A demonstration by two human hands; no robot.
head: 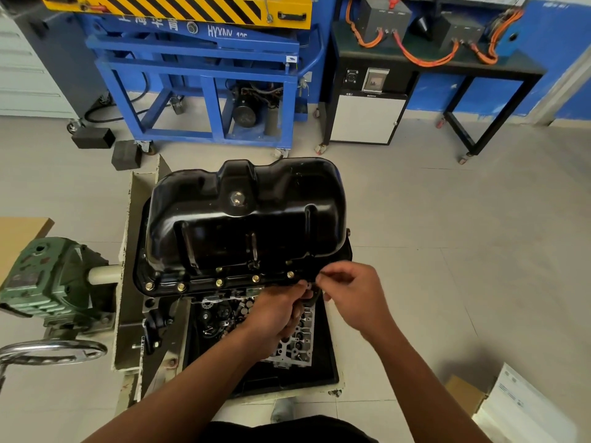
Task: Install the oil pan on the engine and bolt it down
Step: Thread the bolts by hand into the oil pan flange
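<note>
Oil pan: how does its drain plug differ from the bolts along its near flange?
The drain plug is single, large and grey; the flange bolts are several, small and brass-coloured. The drain plug sits in a recess on the oil pan; the flange bolts line its near edge. Both are seated.

You have the glossy black pan [246,215] seated bulge-up on the engine [220,297], five brass-coloured bolts [219,282] along its near flange

Glossy black oil pan [243,225] just beyond the grip, brass-gold bolts [219,282] left of it; green gearbox [48,276] farther left; yellow-and-black striped panel [179,8] far beyond.
</note>
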